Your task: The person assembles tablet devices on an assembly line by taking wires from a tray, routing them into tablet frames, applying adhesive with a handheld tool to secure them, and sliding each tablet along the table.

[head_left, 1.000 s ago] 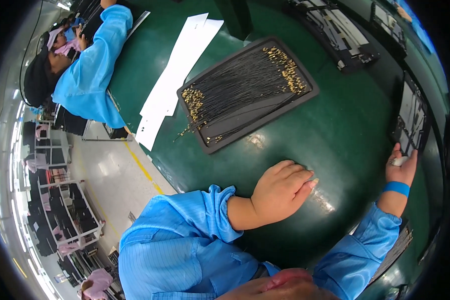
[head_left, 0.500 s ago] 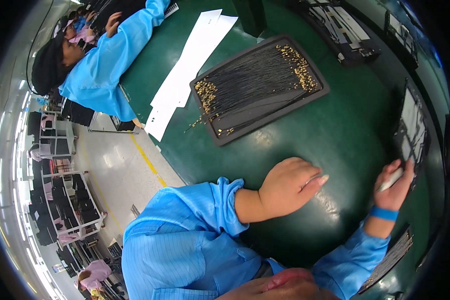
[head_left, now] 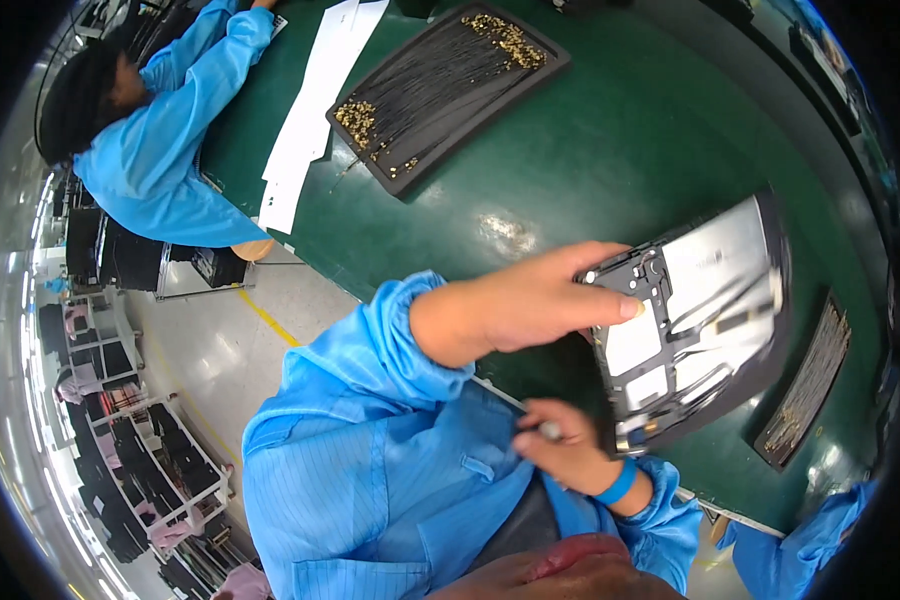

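Note:
My left hand (head_left: 520, 305) grips the near-left edge of a flat black electronic device chassis (head_left: 715, 260), thumb on top and the other fingers partly hidden beneath. Silver panels, white patches and thin black cables show on its face. The chassis is tilted above the green table and slightly blurred. Close to my chest, beside the chassis's lower corner, my right hand (head_left: 575, 455) has its fingers curled round a small pale tool (head_left: 550, 430). Only a short rounded end of that tool shows, and a blue band circles the wrist.
A black tray (head_left: 475, 135) of thin black cables with gold ends lies at the far left, beside white paper strips (head_left: 315, 110). Another cable tray (head_left: 810, 385) sits at the right. A co-worker's blue sleeve (head_left: 165, 160) rests at the table edge; another blue sleeve (head_left: 800, 535) shows lower right.
The chassis has come from the far right edge toward me, and my left hand now holds it. My right hand has drawn back to my chest. The whole view has shifted.

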A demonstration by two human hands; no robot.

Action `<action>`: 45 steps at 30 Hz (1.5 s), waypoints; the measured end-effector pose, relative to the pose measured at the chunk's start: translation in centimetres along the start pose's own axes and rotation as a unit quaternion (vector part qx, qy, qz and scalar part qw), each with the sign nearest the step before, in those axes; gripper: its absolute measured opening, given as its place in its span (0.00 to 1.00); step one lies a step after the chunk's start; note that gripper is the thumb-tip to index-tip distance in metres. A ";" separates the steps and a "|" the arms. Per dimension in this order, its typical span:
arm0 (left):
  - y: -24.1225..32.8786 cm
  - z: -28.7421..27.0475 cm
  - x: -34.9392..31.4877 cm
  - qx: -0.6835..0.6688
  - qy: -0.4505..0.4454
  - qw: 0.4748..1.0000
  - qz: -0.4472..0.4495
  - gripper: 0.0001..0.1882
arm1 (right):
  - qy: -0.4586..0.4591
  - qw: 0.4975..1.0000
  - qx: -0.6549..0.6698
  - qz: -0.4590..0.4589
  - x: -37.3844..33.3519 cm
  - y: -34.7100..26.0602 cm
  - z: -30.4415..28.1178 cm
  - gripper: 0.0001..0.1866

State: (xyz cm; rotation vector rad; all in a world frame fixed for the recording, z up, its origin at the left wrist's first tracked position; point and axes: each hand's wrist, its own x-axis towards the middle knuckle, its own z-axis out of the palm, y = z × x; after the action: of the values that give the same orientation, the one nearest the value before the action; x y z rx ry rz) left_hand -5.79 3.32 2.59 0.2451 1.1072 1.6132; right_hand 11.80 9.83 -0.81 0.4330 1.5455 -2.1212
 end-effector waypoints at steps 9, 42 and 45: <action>-0.1 -4.5 4.6 0.510 0.252 0.782 0.255 0.19 | -0.161 0.967 -0.195 0.017 2.1 -2.3 -0.3 0.19; 5.9 -8.3 -1.1 0.732 0.318 0.384 0.465 0.06 | -0.008 0.998 0.017 0.059 2.9 -4.1 -2.1 0.20; 4.6 -5.8 -2.2 0.734 0.246 0.408 0.483 0.09 | 0.083 0.995 0.047 -0.018 2.3 -5.8 -2.2 0.21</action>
State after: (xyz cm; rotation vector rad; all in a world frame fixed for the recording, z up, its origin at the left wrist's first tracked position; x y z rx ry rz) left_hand -11.83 -1.37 3.77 1.9825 3.0459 0.8898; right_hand 6.65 12.95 1.94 0.6320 1.5568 -2.2412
